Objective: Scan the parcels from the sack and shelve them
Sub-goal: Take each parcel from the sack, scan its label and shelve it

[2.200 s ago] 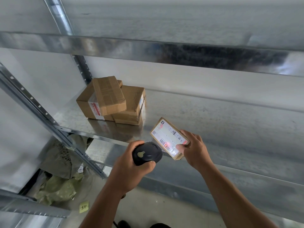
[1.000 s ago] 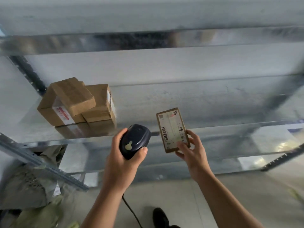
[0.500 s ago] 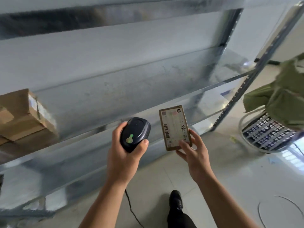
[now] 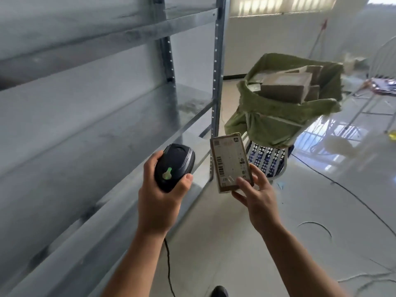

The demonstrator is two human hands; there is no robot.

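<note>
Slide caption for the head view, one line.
Left hand grips a black scanner, right hand holds a labelled parcel beside steel shelving; green sack of boxes behind.

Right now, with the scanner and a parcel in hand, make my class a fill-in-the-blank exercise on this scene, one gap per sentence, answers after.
1. The left hand grips a black scanner whose light glows ____.
2. The right hand holds a small parcel whose label shows a printed ____ near its left edge.
3. The green sack of boxes stands to the ____ of the metal rack.
Answers: green; barcode; right.
</note>
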